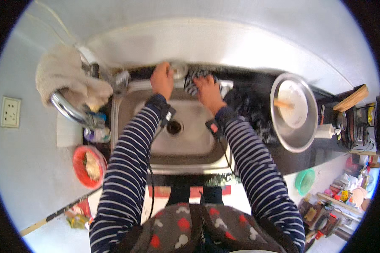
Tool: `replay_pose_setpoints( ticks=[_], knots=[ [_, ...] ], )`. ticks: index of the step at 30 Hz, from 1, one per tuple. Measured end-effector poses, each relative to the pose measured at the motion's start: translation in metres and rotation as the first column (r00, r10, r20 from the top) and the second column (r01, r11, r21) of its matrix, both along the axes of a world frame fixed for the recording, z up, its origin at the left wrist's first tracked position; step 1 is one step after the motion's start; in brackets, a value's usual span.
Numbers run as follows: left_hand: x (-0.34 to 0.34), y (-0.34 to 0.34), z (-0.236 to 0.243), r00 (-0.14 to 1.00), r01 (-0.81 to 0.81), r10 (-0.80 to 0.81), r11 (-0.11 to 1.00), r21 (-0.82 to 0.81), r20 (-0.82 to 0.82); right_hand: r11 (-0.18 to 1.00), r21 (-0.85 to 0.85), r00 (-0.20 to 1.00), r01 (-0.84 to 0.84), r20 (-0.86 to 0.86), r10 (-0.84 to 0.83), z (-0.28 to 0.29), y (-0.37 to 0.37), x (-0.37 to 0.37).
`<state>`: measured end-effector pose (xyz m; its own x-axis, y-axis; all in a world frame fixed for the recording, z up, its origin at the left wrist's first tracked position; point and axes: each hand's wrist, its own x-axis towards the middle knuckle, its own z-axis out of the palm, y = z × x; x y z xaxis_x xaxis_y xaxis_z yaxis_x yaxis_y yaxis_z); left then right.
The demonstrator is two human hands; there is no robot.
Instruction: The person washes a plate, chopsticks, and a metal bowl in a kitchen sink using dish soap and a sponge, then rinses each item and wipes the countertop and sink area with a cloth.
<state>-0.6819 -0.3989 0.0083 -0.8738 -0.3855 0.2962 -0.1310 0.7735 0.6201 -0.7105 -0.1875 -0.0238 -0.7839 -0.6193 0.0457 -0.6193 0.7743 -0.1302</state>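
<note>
Both striped sleeves reach over the steel sink [181,143] to its far edge. My left hand [161,80] is closed, its fingers curled at the side of a small round silvery thing [180,70]. Blur hides what kind of thing that is. Just right of it, my right hand [210,92] presses its fingers onto a bunched black-and-white patterned cloth [191,87] on the sink's back rim. The drain hole [174,127] shows between my forearms in the basin.
A curved faucet [63,105] draped with a beige towel [63,71] stands left, above a red bowl [88,167] of food. On the right counter sit a large metal basin [278,135] holding a white bowl [297,114], a white pump bottle [325,131] and a crumpled black plastic bag [253,105].
</note>
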Motion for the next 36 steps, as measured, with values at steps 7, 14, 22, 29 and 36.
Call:
replay_pose_setpoints(
  ticks=[7,14,22,29,36],
  knots=[
    [0.168,-0.024,-0.003,0.994,-0.11,0.111,0.979,0.175,0.0,0.987,-0.101,0.991,0.128,-0.027,-0.132,-0.006,-0.021,0.01],
    [0.352,0.01,-0.011,0.969,-0.23,0.183,0.912,0.338,0.165,0.992,-0.129,0.994,0.009,-0.111,-0.024,-0.011,-0.103,0.03],
    [0.363,0.012,-0.029,0.934,-0.338,0.264,0.873,0.352,0.241,0.981,-0.052,0.982,-0.189,-0.01,0.189,-0.002,-0.217,0.043],
    [0.364,0.002,-0.032,0.944,-0.295,0.197,0.863,0.41,0.264,0.971,0.137,0.981,-0.196,0.023,0.195,0.006,-0.201,0.022],
    [0.367,0.001,-0.041,0.964,-0.258,0.182,0.822,0.507,0.195,0.974,0.063,0.976,0.218,-0.038,-0.216,0.014,-0.032,-0.001]
  ],
)
